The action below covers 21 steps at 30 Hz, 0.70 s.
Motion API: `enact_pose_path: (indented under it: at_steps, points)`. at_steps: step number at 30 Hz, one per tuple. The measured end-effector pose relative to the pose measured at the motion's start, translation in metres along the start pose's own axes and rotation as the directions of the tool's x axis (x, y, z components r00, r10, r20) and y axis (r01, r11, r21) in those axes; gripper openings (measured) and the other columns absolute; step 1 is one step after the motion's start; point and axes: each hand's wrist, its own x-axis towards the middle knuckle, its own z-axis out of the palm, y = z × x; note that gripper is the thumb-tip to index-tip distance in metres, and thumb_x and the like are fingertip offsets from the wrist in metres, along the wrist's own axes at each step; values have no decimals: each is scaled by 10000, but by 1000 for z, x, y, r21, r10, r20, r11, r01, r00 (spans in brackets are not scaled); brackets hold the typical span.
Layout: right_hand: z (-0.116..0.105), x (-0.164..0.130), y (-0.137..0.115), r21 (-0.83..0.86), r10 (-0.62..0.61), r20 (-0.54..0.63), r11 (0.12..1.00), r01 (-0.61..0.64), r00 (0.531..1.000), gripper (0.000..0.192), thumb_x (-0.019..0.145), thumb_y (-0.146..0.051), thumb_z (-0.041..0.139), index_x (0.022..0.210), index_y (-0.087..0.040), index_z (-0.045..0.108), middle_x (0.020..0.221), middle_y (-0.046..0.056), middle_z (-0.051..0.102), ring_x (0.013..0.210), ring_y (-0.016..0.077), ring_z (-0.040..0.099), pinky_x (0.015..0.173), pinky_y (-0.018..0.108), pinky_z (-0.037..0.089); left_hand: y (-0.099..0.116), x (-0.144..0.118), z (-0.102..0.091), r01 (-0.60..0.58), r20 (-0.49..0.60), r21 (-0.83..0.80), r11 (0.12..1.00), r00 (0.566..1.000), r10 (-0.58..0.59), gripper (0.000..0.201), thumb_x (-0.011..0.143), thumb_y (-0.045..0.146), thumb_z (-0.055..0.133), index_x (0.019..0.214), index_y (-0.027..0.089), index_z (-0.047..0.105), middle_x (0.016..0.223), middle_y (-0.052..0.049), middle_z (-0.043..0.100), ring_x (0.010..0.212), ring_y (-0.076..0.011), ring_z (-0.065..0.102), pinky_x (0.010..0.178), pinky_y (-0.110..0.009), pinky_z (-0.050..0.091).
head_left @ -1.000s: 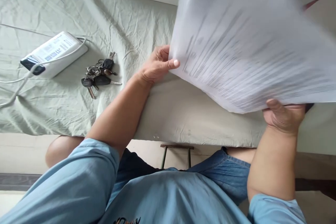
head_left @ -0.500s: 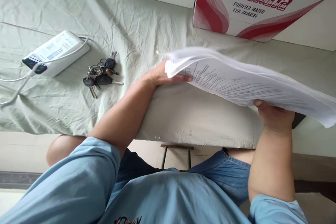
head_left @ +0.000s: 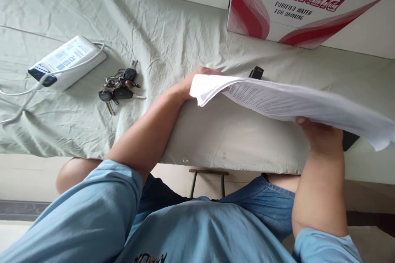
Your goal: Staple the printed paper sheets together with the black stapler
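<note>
A bent stack of printed paper sheets is held up above the table, its text side facing me. My left hand grips the stack's left end, and the sheets cover part of its fingers. Along the near edge, toward the right, my right hand is closed on the paper with its thumb on the printed side; its other fingers are behind or under the sheets. The stack's left end curls over toward me. Just past its far edge, a small black object shows, partly covered by the sheets.
A bunch of keys lies on the cloth-covered table to the left. Beyond it are a white box-shaped device and a white cable. A red and white water carton stands at the back. A dark flat object shows beside my right hand.
The far edge and left end of the paper stack have dropped toward me, so the small black object behind it now shows. Both hands keep their grip in nearly the same places.
</note>
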Motion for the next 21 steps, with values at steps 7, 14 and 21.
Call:
enact_pose_path:
  at_steps: [7,14,21]
  points:
    - [1,-4,-7,-36,91,158,996,-87,983,622,777,-568,1055,1335,-378,855,1499,24,852,1592,313,707,1488,541,403,-6,1,2,55,-144,-12,998,988,-56,639,963,826,806,1036,192,784,954,-114,802,1132,-375,820,1051,-554,704]
    - [-16,4,-32,124,263,111,953,-276,958,767,782,-908,889,1238,-292,922,1161,159,932,1180,433,894,1056,606,729,4,-5,-6,103,-73,-167,981,991,-116,701,890,886,865,962,192,789,819,-79,787,831,-272,821,693,-377,699]
    - [-2,12,-32,184,252,319,929,-320,914,791,688,-850,1021,1253,-303,936,1108,137,945,980,320,907,844,440,739,32,-6,7,173,415,14,985,895,-163,469,922,598,920,850,145,821,730,-39,750,623,-147,662,566,-260,523]
